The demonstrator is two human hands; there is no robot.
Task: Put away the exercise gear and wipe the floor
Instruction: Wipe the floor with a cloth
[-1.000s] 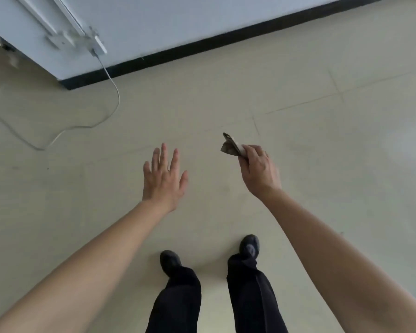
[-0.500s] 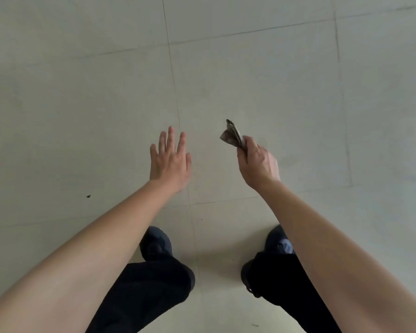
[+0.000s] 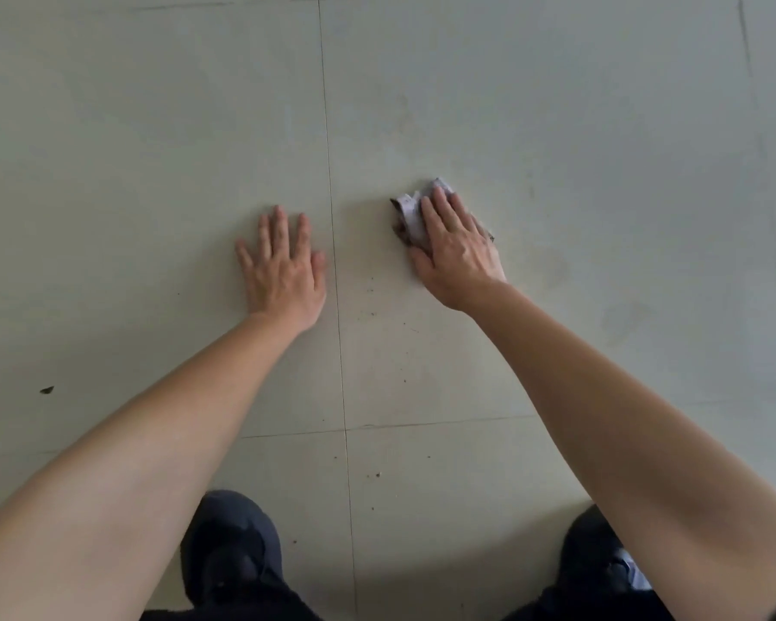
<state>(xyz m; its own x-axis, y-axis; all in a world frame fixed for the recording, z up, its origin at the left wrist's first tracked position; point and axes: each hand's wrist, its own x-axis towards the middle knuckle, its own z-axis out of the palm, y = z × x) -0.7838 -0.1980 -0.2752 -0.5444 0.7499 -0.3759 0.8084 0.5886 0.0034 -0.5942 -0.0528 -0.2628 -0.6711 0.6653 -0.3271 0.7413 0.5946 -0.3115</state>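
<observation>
Head view. The right hand [image 3: 455,248] lies palm-down, fingers extended, pressing a crumpled cloth [image 3: 415,212] flat against the pale tiled floor [image 3: 601,127]; the cloth protrudes past the fingertips and thumb side. The left hand [image 3: 283,268], released and holding nothing, rests flat on the floor just left of a tile joint [image 3: 332,226], with dark specks [image 3: 377,307] between the forearms and dark shoes [image 3: 231,549] at the lower edge.
</observation>
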